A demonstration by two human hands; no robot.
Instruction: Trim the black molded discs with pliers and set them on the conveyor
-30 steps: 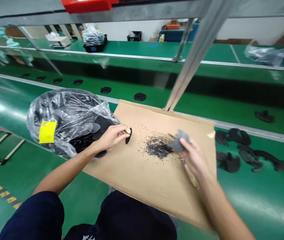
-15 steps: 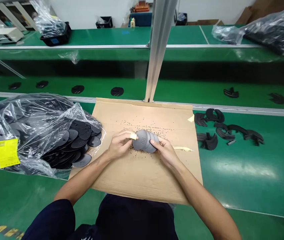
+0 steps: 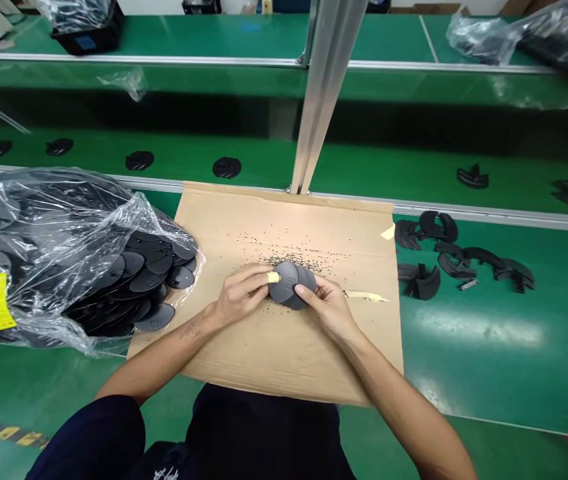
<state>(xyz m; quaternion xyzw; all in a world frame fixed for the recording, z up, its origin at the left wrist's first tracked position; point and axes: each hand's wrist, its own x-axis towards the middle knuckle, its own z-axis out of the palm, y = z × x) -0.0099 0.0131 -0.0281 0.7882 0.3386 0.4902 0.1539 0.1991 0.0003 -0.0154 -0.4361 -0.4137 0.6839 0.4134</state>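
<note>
Several dark grey round plastic discs (image 3: 287,283) are stacked and partly fanned above a cardboard sheet (image 3: 264,353). My right hand (image 3: 331,305) grips the stack from the right, thumb on top. At its left edge, my left hand (image 3: 247,291) has its fingers closed on the discs; a yellow wrap covers one fingertip. Small black bits (image 3: 294,259) lie scattered on the cardboard around and behind the discs. Just right of my right hand lies a thin cream-coloured tool with a pointed tip (image 3: 367,295).
A clear plastic bag (image 3: 54,233) full of similar discs lies open at the left. Curved black parts (image 3: 484,257) sit on the green table to the right. Behind the cardboard stands a metal post (image 3: 321,100); black parts (image 3: 227,167) rest along the green strip beyond.
The fanned discs have been drawn closer together, and my right thumb now lies further across them. The camera view has tilted down slightly.
</note>
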